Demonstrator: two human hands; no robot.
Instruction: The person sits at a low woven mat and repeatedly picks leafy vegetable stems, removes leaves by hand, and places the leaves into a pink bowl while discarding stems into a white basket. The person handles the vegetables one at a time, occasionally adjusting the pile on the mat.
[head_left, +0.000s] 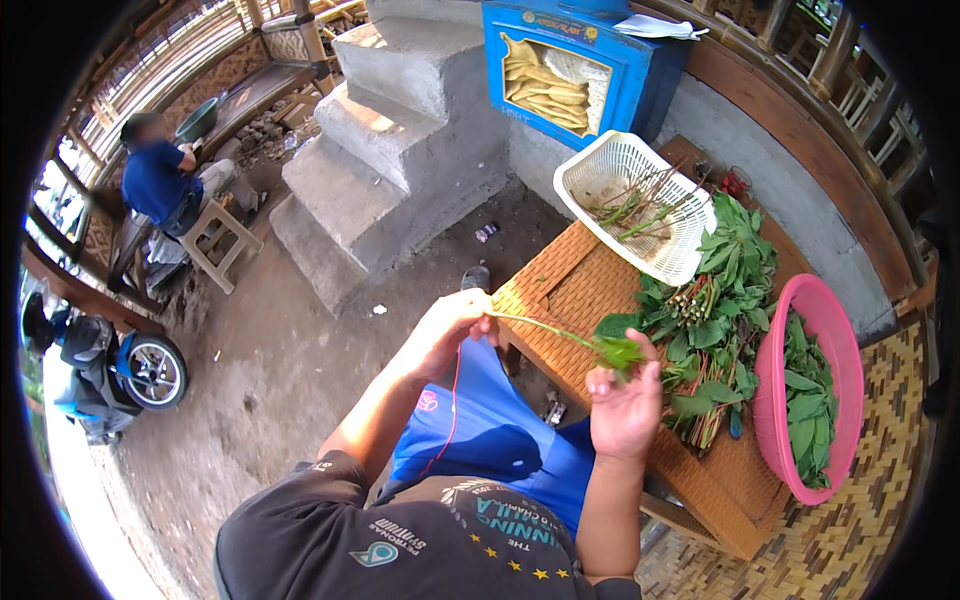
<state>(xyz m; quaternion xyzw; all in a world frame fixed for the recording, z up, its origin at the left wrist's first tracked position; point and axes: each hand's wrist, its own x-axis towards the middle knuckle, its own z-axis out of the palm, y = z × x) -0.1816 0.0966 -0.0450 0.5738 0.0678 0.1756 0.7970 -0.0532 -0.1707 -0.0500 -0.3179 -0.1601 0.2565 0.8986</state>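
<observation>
My left hand (455, 324) pinches the bare end of a thin green stem (544, 324), which stretches to the right. Green leaves (619, 351) at its other end look blurred and lie against the fingers of my right hand (628, 401). That palm is turned up with the fingers partly curled; whether they grip the leaves is unclear. Just beyond my right hand, a heap of leafy green stems (709, 322) covers part of a woven-top table (559, 289). A pink plastic basin (766, 405) holds loose green leaves (810, 409), tilted at the table's right side.
A white plastic basket (592, 161) with bare stems (645, 217) stands at the table's far end. Behind it is a blue cabinet (645, 82) containing crackers (547, 97). Concrete steps (375, 172) rise ahead. At left are a seated person (161, 172), a plastic stool (217, 240) and a motorbike (105, 367).
</observation>
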